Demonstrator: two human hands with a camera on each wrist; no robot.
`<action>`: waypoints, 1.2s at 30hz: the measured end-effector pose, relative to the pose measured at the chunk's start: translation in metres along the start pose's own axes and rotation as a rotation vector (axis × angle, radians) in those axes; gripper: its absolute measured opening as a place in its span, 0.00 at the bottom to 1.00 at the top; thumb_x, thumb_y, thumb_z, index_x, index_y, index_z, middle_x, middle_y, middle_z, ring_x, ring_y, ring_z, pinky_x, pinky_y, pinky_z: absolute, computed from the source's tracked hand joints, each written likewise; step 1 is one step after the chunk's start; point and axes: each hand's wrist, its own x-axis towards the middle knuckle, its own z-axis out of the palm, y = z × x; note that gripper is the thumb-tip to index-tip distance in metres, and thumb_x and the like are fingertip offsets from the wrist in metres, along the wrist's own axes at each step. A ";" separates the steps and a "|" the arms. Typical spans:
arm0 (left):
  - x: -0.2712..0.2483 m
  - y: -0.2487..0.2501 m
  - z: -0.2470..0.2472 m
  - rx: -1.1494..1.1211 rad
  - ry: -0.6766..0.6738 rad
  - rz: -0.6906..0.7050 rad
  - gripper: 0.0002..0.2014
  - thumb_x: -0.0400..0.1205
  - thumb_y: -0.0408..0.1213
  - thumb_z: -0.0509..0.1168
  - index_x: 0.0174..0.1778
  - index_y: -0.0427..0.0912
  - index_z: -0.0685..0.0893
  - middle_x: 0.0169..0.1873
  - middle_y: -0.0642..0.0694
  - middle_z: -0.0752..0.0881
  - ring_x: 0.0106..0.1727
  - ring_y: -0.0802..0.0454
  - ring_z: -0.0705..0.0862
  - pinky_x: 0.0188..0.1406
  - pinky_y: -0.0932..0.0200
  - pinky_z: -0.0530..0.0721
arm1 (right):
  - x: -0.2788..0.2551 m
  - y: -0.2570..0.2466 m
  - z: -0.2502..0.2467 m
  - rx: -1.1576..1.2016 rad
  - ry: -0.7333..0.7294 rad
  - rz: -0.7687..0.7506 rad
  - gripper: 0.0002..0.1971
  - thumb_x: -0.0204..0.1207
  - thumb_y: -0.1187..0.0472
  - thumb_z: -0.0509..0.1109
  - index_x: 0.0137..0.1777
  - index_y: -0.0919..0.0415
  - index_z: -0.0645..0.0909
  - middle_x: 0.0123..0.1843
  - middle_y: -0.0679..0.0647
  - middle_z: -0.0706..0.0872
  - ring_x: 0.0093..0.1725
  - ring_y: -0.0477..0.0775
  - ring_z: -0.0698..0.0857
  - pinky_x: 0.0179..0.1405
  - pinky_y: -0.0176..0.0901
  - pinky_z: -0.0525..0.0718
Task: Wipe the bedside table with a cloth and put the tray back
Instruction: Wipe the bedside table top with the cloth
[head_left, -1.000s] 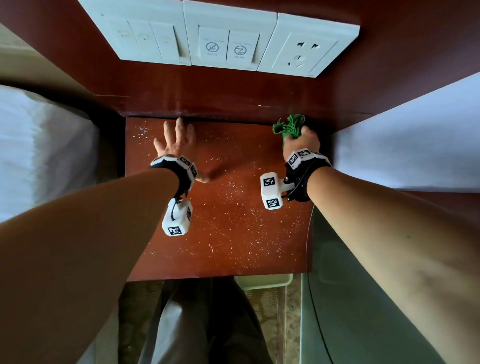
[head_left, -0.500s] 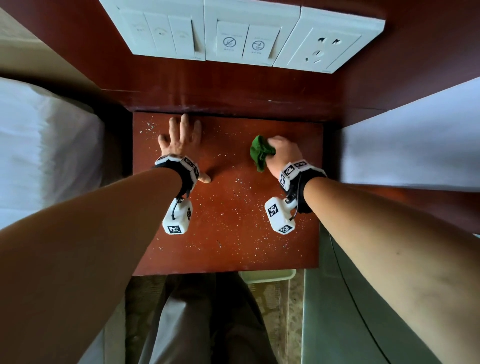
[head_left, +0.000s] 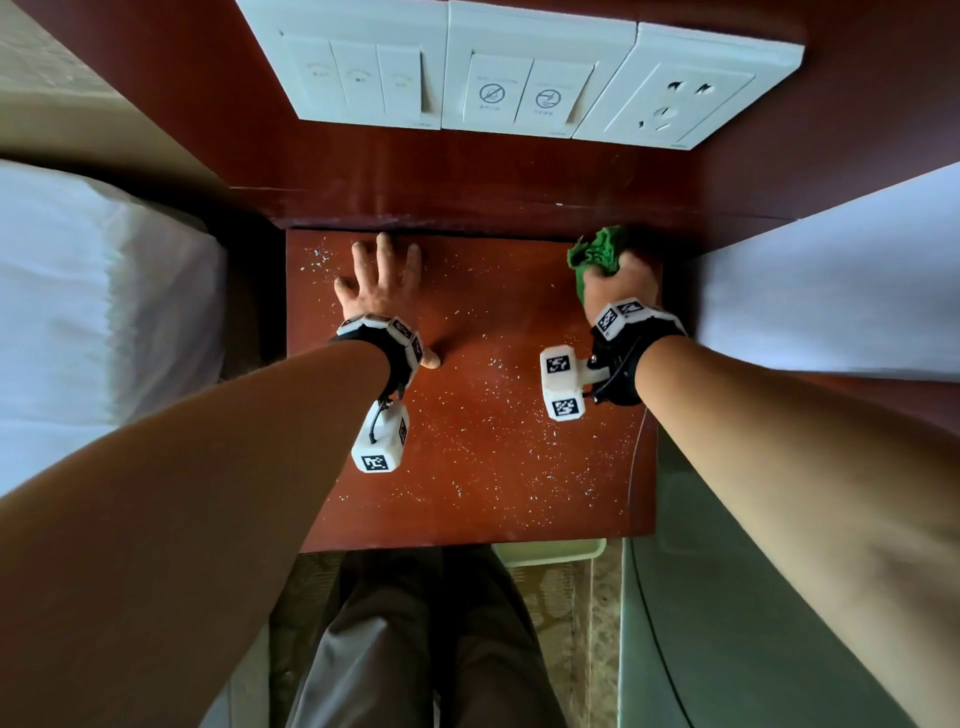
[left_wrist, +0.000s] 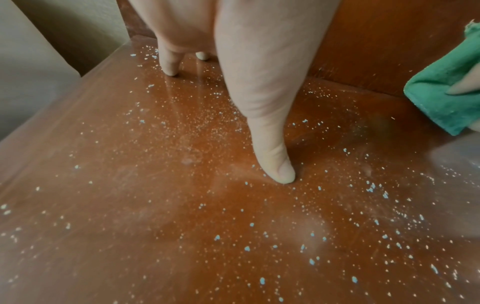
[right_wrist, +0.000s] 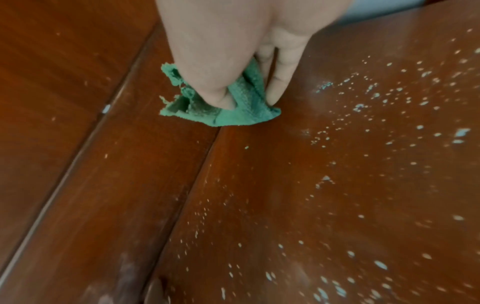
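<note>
Nearest, below the front edge of the bench (head_left: 467, 467), a pale tray (head_left: 550, 552) shows only as a rim by the person's legs, on or near the floor; how it rests cannot be told. The red-brown bench top is strewn with white specks (left_wrist: 311, 261). Farther in, the left hand (head_left: 379, 286) lies flat on the bench near its back left, fingers spread and straight, thumb tip pressed to the wood, holding nothing. The right hand (head_left: 618, 283) is at the back right corner, fingers and thumb curled round a bunched green cloth (right_wrist: 233, 111) that is pressed against the seam where bench meets back panel. Above, switch plates (head_left: 441, 88) and a socket (head_left: 675, 98) sit on the wooden wall.
</note>
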 end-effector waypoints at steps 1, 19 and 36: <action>0.001 0.001 0.000 0.005 -0.010 -0.001 0.77 0.53 0.66 0.81 0.82 0.50 0.29 0.82 0.39 0.29 0.83 0.32 0.34 0.78 0.27 0.54 | 0.003 0.000 0.001 -0.022 0.006 0.015 0.12 0.78 0.56 0.65 0.55 0.62 0.82 0.57 0.61 0.87 0.55 0.61 0.85 0.43 0.39 0.70; 0.000 -0.007 -0.003 0.007 -0.012 -0.011 0.78 0.52 0.66 0.81 0.83 0.49 0.30 0.82 0.39 0.30 0.83 0.31 0.35 0.78 0.27 0.55 | -0.035 -0.035 0.046 -0.134 -0.165 -0.408 0.10 0.73 0.68 0.66 0.53 0.62 0.85 0.62 0.50 0.84 0.57 0.55 0.84 0.48 0.37 0.76; -0.003 -0.011 -0.003 0.018 -0.014 -0.004 0.78 0.53 0.67 0.81 0.83 0.48 0.29 0.82 0.38 0.31 0.82 0.31 0.35 0.78 0.27 0.56 | -0.014 -0.021 0.022 -0.078 0.078 -0.076 0.13 0.79 0.59 0.63 0.57 0.68 0.81 0.61 0.65 0.82 0.60 0.64 0.81 0.50 0.46 0.74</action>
